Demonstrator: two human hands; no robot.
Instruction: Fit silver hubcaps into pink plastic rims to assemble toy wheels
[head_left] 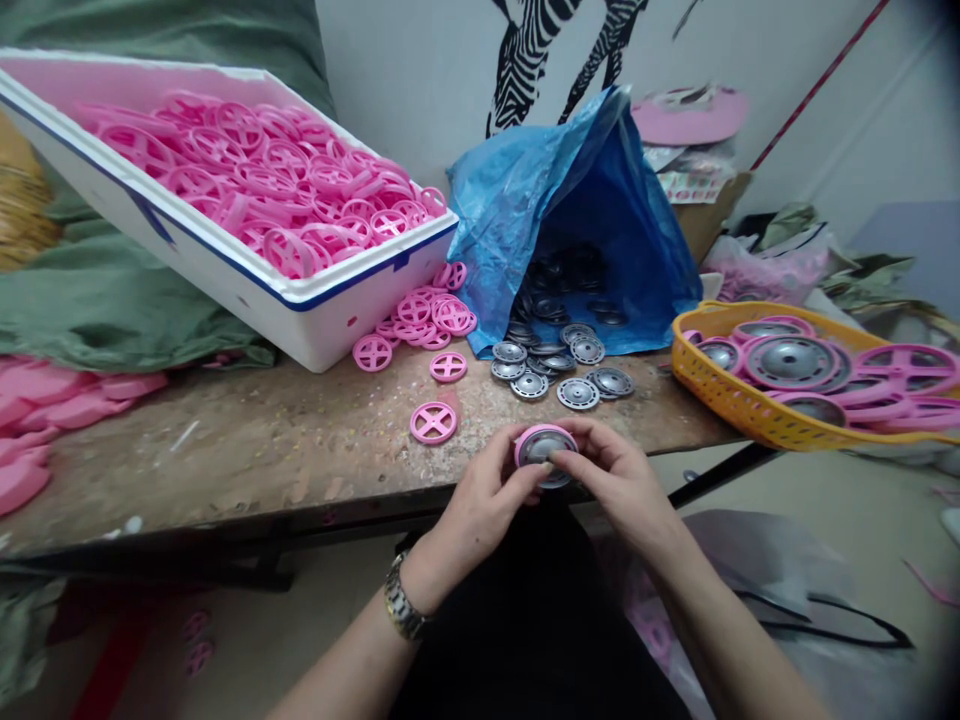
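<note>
Both my hands hold one toy wheel [546, 446], a grey hubcap disc seated against a pink ring, at the table's front edge. My left hand [487, 490] grips its left side with the thumb on the grey face. From the right, my right hand [615, 475] closes on it, thumb pressing the disc near its middle. Just beyond lie loose grey hubcap discs [578, 393], which spill from a blue plastic bag [487, 200]. Pink spoked rings [433, 423] are scattered to the left of them. The wheel's underside is hidden.
A white foam box [315, 330] full of pink rings leans at the back left. On the right, a yellow basket [720, 415] holds wheels with grey discs in pink rings. Pink pieces [30, 430] are piled at the table's left end. The worn wooden table [225, 460] ends before my lap.
</note>
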